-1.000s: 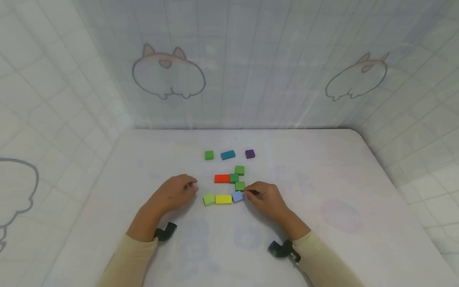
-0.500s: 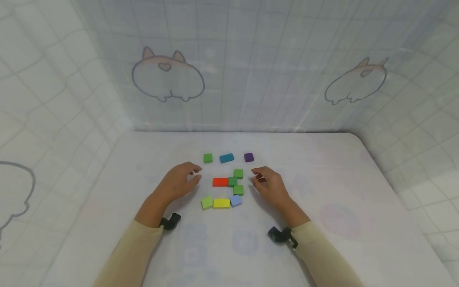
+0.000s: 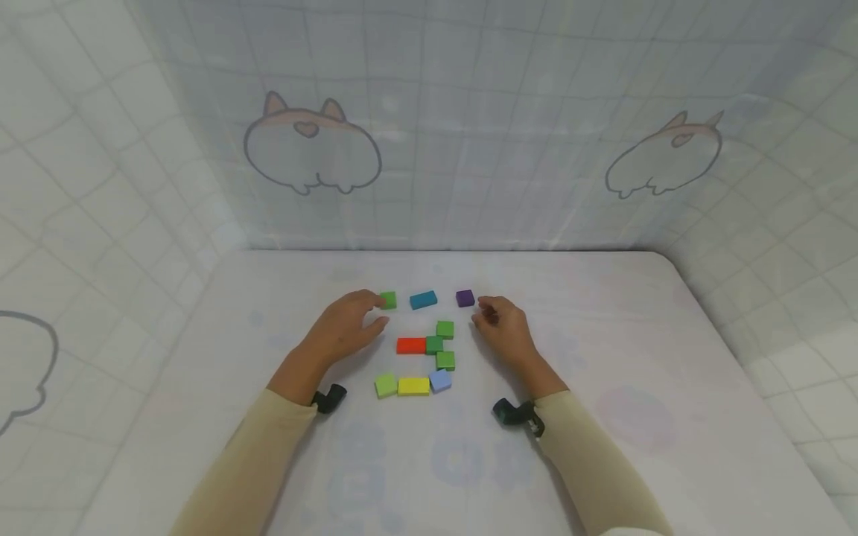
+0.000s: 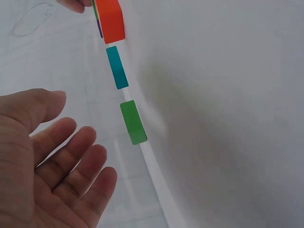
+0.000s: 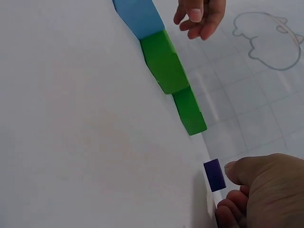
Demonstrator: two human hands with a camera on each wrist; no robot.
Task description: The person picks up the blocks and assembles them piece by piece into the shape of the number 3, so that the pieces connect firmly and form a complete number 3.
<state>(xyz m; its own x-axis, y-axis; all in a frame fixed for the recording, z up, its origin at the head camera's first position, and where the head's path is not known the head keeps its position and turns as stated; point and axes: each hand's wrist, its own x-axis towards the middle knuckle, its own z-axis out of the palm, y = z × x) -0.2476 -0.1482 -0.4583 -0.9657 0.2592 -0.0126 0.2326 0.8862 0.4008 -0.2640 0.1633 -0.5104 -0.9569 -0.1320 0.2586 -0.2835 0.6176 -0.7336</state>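
Observation:
In the head view, my left hand (image 3: 347, 325) reaches toward a green block (image 3: 389, 300) in the back row, its index finger overlapping that block's edge. The left wrist view shows the fingers relaxed and spread, with a gap to the green block (image 4: 133, 122). My right hand (image 3: 504, 327) is just right of a purple block (image 3: 465, 298), fingers loosely bent and holding nothing. Its thumb appears right beside the purple block (image 5: 215, 175) in the right wrist view. Between the two blocks lies a teal block (image 3: 424, 300), turned slightly.
A red block (image 3: 411, 345) meets a dark green block (image 3: 434, 345), with green blocks (image 3: 445, 329) at its corners. Nearer me, a lime block (image 3: 386, 385), a yellow block (image 3: 413, 386) and a light blue block (image 3: 440, 381) form a row. A patterned wall (image 3: 469, 149) stands behind the table.
Both hands have moved away from me toward the back row, the left to the green block, the right from the light blue block to the purple one. The blocks keep their layout.

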